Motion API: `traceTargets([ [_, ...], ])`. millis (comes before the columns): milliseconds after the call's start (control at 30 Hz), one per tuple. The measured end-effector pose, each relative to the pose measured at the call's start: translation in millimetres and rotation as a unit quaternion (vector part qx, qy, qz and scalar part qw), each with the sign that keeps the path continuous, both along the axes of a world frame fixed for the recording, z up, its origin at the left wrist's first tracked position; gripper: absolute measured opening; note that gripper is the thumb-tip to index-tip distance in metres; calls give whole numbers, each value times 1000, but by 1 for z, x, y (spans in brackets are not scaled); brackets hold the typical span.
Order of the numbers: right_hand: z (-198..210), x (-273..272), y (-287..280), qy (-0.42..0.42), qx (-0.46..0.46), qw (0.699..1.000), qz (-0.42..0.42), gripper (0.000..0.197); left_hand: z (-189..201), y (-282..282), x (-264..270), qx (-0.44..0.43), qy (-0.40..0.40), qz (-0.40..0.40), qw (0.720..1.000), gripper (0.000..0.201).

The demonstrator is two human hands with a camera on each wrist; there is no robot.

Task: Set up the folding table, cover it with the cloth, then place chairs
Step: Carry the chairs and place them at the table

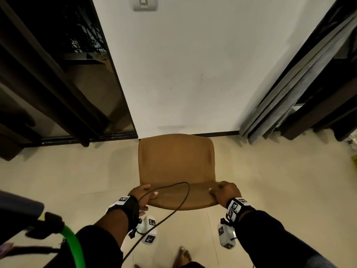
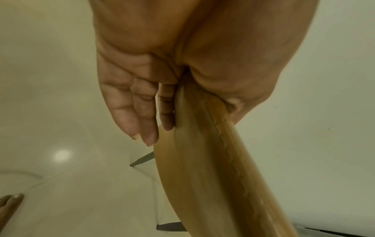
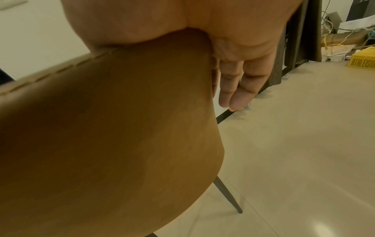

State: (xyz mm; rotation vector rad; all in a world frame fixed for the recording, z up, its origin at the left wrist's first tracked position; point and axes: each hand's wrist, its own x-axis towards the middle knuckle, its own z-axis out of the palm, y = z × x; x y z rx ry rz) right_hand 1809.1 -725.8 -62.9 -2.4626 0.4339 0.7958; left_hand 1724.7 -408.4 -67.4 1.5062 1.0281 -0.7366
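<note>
Head view: your left hand [image 1: 142, 196] and right hand [image 1: 225, 192] both grip tan chair [image 1: 175, 163] backrest top, seat pointing away toward wall [image 1: 193, 64].

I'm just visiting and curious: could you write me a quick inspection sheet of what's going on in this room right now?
Surface: pale glossy tiled floor; no table in view.
Job's things: tan upholstered chair with thin dark metal legs, standing by the white wall; no folding table or cloth seen.
Clutter: yellow printed box and tangled wires on the floor beyond the grey curtain.
Grippers: left hand and right hand each grip a top corner of the chair's backrest, thumbs in front, fingers behind.
Cables: thin black cable loops across the backrest.
Surroundings: dark-framed glass door on the left, light switch above.
</note>
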Motion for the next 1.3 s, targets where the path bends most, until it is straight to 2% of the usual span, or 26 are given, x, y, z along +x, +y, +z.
traceTargets([
  [100, 0, 0, 1, 0, -19, 1000, 7, 52, 1, 3, 11, 13, 3, -45, 999, 40],
  [167, -3, 1, 1, 9, -22, 1000, 17, 52, -8, 11, 24, 13, -8, -98, 995, 44],
  [233, -8, 6, -2, 23, -18, 999, 28, 51, -18, 14, 30, 21, -5, -144, 989, 39],
  [300, -11, 11, -6, 45, -3, 998, 36, 65, -14, 7, 31, 69, -15, -144, 987, 35],
  [400, -18, 27, -14, 104, 81, 991, -14, 86, -11, 2, 29, 179, -9, -152, 972, 77],
  [467, -24, 39, -23, 142, 100, 985, -24, 122, -9, 2, 30, 174, 3, -125, 977, 112],
  [500, -26, 45, -24, 161, 100, 982, -21, 135, -11, 2, 30, 171, 13, -104, 980, 123],
  [533, -33, 51, -28, 173, 99, 980, -14, 142, -12, 3, 31, 168, 26, -86, 982, 125],
  [567, -42, 56, -32, 199, 109, 973, -29, 140, -13, 1, 29, 170, 31, -58, 983, 119],
  [600, -44, 56, -33, 225, 123, 966, -44, 127, -18, 2, 29, 166, 38, -34, 985, 111],
  [667, -47, 54, -33, 264, 153, 949, -77, 89, -17, -3, 27, 137, 31, 14, 990, 90],
  [700, -48, 53, -34, 275, 167, 943, -85, 80, -16, -5, 25, 111, 19, 42, 993, 79],
  [767, -44, 49, -33, 295, 174, 937, -70, 81, -14, -8, 19, 69, 9, 97, 993, 57],
  [800, -40, 47, -32, 297, 172, 937, -62, 78, -15, -8, 16, 63, 14, 99, 993, 51],
  [900, -29, 37, -29, 281, 149, 947, -43, 43, -17, -7, 1, 73, 31, 82, 994, 46],
  [933, -27, 35, -29, 266, 130, 954, -40, 37, -16, -8, -2, 74, 30, 82, 993, 45],
  [1033, -29, 28, -28, 215, 81, 973, -24, 43, -19, -7, -17, 92, 32, 68, 993, 45],
  [1133, -23, 16, -21, 190, 60, 980, -16, 47, -23, -3, -42, 79, 27, 89, 993, 48],
  [1267, -11, -13, 9, 152, 63, 986, 7, 46, -27, 15, -100, 78, 14, 131, 988, 39],
  [1300, -9, -20, 19, 144, 66, 987, 10, 46, -28, 21, -117, 80, 11, 147, 986, 42],
])
